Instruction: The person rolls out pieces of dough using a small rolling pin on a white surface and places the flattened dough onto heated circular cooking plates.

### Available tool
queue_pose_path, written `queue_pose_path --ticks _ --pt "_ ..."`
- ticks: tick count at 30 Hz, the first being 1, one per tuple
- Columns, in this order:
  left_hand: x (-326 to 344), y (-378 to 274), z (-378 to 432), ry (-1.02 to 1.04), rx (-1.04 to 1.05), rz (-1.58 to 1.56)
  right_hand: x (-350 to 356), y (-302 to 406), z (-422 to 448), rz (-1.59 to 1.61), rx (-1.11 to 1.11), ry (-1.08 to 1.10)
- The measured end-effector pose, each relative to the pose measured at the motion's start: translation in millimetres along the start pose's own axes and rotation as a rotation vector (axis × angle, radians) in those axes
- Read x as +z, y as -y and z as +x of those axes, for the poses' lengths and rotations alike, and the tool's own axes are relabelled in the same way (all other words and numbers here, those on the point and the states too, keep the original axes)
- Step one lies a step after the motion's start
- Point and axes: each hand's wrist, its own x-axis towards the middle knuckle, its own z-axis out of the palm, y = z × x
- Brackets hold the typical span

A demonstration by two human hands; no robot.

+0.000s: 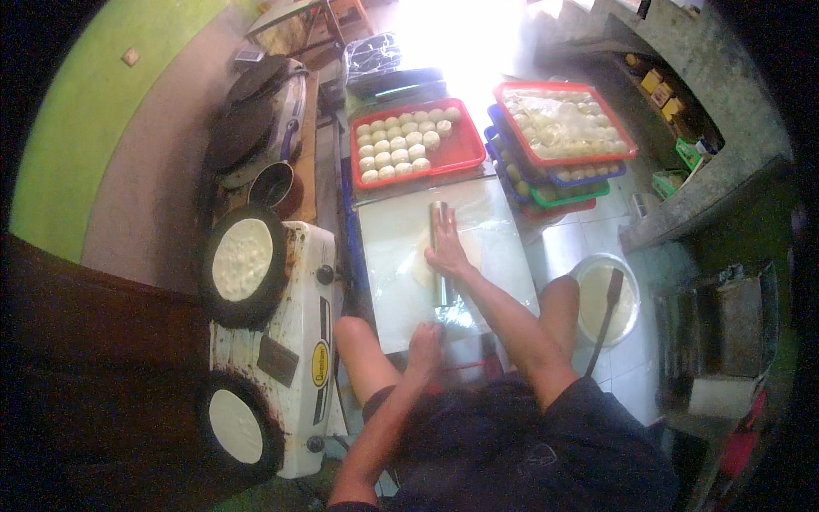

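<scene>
My right hand (pixel 449 251) lies over a metal rolling pin (pixel 443 293), fingers stretched along it and thumb at its left side. Beneath the pin is a thin, round sheet of dough (pixel 420 264), partly hidden by the hand and pin. The dough rests on a pale, shiny work board (pixel 390 307) in front of me. My left hand (pixel 425 351) is curled at the board's near edge, apart from the pin; whether its fingers hold anything is unclear. Beyond the board, a red tray (pixel 457 153) carries rows of dough balls (pixel 398 155).
At left, a white gas stove (pixel 307 256) bears two dark pans with flatbreads (pixel 242 259) (pixel 235 425). A saucepan (pixel 275 185) sits behind it. Stacked trays (pixel 563 163) of dough balls stand at back right. By my right knee is a bucket (pixel 633 288) with a long-handled utensil (pixel 604 320).
</scene>
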Motion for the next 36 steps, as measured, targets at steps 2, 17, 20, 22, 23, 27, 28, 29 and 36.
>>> queue_pose_path --ticks 2,17,20,22,23,27,28,29,36 --pt "3 2 -2 -0.032 0.050 -0.007 -2 1 -3 -0.061 0.063 0.203" --pt "-5 0 6 0.107 -0.019 0.097 -47 20 -54 -0.483 -0.019 0.533" --pt "-6 -5 7 0.080 0.022 0.024 -42 13 -47 -0.380 0.045 0.309" --pt "-5 -2 11 0.117 -0.023 0.016 -37 10 -42 -0.407 0.025 0.295" --pt "-4 -1 13 0.122 -0.006 0.021 -35 9 -40 -0.434 -0.002 0.299" --pt "-4 -1 1 -0.003 0.016 -0.016 -26 24 -32 -0.483 0.045 0.319" --pt "-6 -5 2 -0.043 0.028 -0.041 -27 21 -28 -0.484 0.046 0.312" --pt "-6 -4 5 -0.044 0.033 -0.039 -28 17 -25 -0.533 0.070 0.351" --pt "-6 -1 1 -0.006 0.032 -0.024 -14 11 -8 -0.418 0.139 -0.138"
